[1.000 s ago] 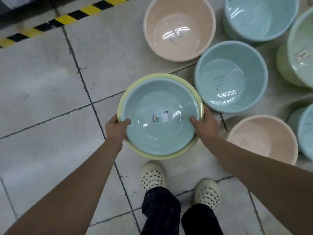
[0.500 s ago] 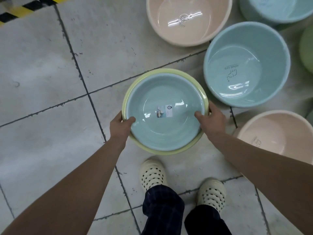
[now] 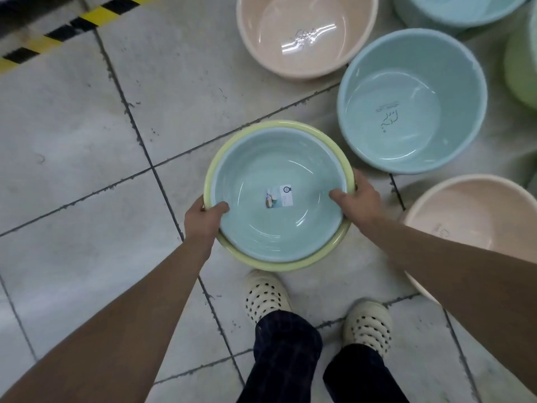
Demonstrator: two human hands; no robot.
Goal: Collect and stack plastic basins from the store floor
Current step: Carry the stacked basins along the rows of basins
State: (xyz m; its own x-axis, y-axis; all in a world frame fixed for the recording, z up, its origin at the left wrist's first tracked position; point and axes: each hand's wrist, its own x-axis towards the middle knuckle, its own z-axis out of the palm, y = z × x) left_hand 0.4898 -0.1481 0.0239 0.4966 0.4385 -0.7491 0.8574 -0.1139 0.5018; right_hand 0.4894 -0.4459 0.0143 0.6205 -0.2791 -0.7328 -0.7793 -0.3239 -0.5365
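Note:
A light blue basin (image 3: 261, 228) is nested inside a pale yellow basin (image 3: 252, 261), and I hold the pair above the floor in front of me. My left hand (image 3: 202, 221) grips the left rim, thumb hooked inside the blue basin. My right hand (image 3: 359, 199) grips the right rim the same way. A small label sticks to the blue basin's bottom. On the floor to the right lie a blue basin (image 3: 412, 103), a beige basin (image 3: 305, 33) behind it and another beige basin (image 3: 476, 216) under my right forearm.
More basins are cut off at the top right: a blue one (image 3: 453, 10) and a green one (image 3: 523, 65). A yellow-and-black hazard stripe (image 3: 66, 30) crosses the top left. My feet in white perforated clogs (image 3: 266, 295) stand on the grey tiled floor (image 3: 72, 141).
The view has shifted, so the floor basins slid across the frame and the hazard stripe came back into view. Both hands keep the same grip on the nested pair.

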